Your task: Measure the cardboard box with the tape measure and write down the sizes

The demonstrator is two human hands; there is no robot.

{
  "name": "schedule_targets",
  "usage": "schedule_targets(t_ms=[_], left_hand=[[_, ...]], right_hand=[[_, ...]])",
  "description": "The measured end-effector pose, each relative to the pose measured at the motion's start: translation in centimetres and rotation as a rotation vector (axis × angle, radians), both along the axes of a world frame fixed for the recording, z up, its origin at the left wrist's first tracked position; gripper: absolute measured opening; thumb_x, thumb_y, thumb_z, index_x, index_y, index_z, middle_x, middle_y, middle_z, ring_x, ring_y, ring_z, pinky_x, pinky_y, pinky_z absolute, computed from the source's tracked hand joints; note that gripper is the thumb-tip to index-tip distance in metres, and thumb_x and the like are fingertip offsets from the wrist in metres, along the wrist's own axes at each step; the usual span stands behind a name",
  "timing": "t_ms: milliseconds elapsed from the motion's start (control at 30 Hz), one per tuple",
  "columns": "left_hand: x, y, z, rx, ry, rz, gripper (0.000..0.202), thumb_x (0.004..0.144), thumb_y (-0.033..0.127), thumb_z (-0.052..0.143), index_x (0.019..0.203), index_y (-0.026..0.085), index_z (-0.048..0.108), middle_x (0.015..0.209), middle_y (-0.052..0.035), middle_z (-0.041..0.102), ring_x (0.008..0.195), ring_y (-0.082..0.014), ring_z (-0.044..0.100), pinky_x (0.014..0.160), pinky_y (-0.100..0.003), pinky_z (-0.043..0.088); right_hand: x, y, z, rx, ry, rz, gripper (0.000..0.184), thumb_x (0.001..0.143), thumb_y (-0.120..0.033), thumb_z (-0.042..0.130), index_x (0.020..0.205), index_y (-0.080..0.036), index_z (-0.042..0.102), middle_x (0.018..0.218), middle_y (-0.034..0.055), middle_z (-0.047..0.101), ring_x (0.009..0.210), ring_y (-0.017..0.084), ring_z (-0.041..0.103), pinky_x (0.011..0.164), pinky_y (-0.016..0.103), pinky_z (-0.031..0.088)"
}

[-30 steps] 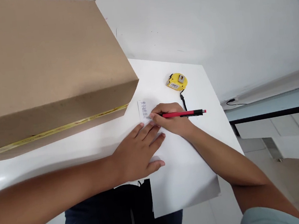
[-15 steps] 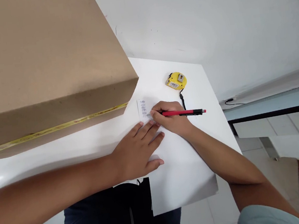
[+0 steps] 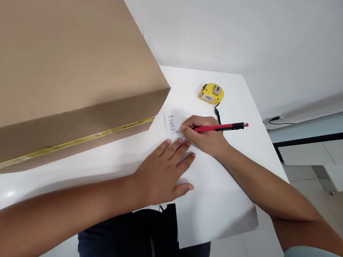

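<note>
A sheet of white paper [image 3: 215,210] lies on the white table and hangs past its near edge. Several short handwritten lines [image 3: 172,124] run down its far left part. In my right hand [image 3: 206,136], closed in a writing grip, is a red and black mechanical pencil [image 3: 221,127], its tip touching the paper by the lowest line. My left hand [image 3: 163,173] lies flat on the paper with fingers spread, just below the writing. Beyond my right hand sits a yellow tape measure [image 3: 211,94] with a black wrist strap.
A large cardboard box [image 3: 65,58] with yellow tape along its side fills the table's left part. The white table [image 3: 233,96] meets a pale wall [image 3: 255,22] at the back. A black cable [image 3: 278,121] lies beyond the table's right edge.
The whole view has shifted, so the box, tape measure and hands appear slightly farther right. Both hands keep their places on the paper, and the pencil stays in my right hand.
</note>
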State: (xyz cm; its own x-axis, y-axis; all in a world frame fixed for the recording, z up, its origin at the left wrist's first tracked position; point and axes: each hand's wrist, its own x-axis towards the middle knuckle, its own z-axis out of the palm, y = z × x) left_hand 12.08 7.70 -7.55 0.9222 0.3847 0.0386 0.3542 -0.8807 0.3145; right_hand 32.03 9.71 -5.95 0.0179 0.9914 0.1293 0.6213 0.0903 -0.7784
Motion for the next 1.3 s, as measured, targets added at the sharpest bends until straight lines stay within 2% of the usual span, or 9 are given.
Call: schedule_targets(t_ms=[367,633,733,800,933,1000,1100,1200,1300], left_hand=[[-0.1,-0.1,-0.1,0.001,-0.017,0.002,0.073,0.098,0.062,0.042,0.153,0.013,0.039,0.166,-0.0169,0.028,0.156,-0.0308,0.021,0.126,-0.046,0.012],[0.0,-0.1,-0.2,0.017,-0.013,0.007,0.073,0.099,0.062,0.041,0.154,0.013,0.039,0.166,-0.0164,0.028,0.156,-0.0308,0.022,0.126,-0.046,0.011],[-0.2,0.0,-0.2,0.038,-0.049,0.004,0.072,0.098,0.061,0.043,0.152,0.012,0.041,0.165,-0.0178,0.030,0.154,-0.0324,0.025,0.125,-0.047,0.016],[-0.4,-0.1,-0.2,0.076,-0.088,0.001,0.068,0.098,0.057,0.047,0.147,0.010,0.048,0.159,-0.0197,0.041,0.149,-0.0348,0.035,0.122,-0.050,0.022],[-0.9,-0.4,0.0,0.192,-0.198,-0.185,0.035,0.100,0.040,0.049,0.119,0.017,0.067,0.132,-0.0100,0.068,0.124,-0.0248,0.061,0.109,-0.040,0.041],[-1.2,-0.3,0.1,0.211,-0.217,-0.260,0.029,0.101,0.036,0.048,0.114,0.019,0.068,0.126,-0.0067,0.071,0.119,-0.0200,0.064,0.102,-0.035,0.046],[-1.5,-0.1,0.3,0.193,-0.196,-0.228,0.031,0.100,0.037,0.050,0.120,0.019,0.065,0.125,-0.0064,0.071,0.119,-0.0184,0.064,0.099,-0.032,0.049],[-1.6,0.1,0.3,0.177,-0.190,-0.219,0.031,0.099,0.036,0.049,0.122,0.019,0.064,0.128,-0.0062,0.071,0.118,-0.0182,0.065,0.099,-0.032,0.050],[-1.6,0.2,0.2,0.221,-0.188,-0.239,0.031,0.099,0.037,0.049,0.120,0.019,0.064,0.128,-0.0065,0.071,0.119,-0.0178,0.065,0.101,-0.032,0.049]], right_hand=[[0.1,0.0,0.1,-0.003,-0.004,0.053,0.016,0.080,-0.023,0.061,0.064,-0.022,0.060,0.060,-0.0019,0.066,0.055,0.014,0.058,0.053,0.026,0.047],[0.1,-0.1,-0.5,0.022,-0.048,-0.018,0.017,0.084,-0.024,0.063,0.066,-0.022,0.061,0.059,-0.0029,0.062,0.054,0.014,0.056,0.053,0.027,0.046],[-0.3,0.0,-1.0,0.170,-0.110,-0.183,0.013,0.090,-0.031,0.062,0.084,-0.022,0.068,0.074,0.0008,0.067,0.070,0.018,0.064,0.064,0.029,0.052],[-0.7,0.3,-1.4,0.264,-0.223,-0.216,0.019,0.094,-0.030,0.056,0.103,-0.021,0.070,0.094,0.0060,0.069,0.084,0.021,0.067,0.071,0.031,0.053],[-1.7,1.3,-1.8,0.127,-0.505,-0.087,0.042,0.095,-0.016,0.041,0.132,-0.017,0.062,0.120,0.0150,0.062,0.086,0.023,0.066,0.068,0.034,0.052],[-2.1,1.9,-1.7,0.056,-0.562,-0.107,0.049,0.097,-0.018,0.038,0.143,-0.013,0.052,0.124,0.0177,0.061,0.085,0.025,0.065,0.068,0.036,0.052],[-1.5,2.6,-1.3,0.089,-0.588,-0.195,0.053,0.099,-0.022,0.034,0.150,-0.012,0.045,0.128,0.0206,0.061,0.098,0.030,0.065,0.077,0.040,0.052],[1.0,3.7,-1.0,0.183,-0.617,-0.365,0.052,0.100,-0.028,0.035,0.148,-0.012,0.046,0.144,0.0223,0.053,0.130,0.035,0.051,0.104,0.053,0.041],[4.1,5.1,-1.1,0.043,-0.578,-0.568,0.067,0.099,-0.046,0.039,0.154,-0.008,0.036,0.163,0.0237,0.029,0.152,0.038,0.021,0.119,0.064,0.016]])
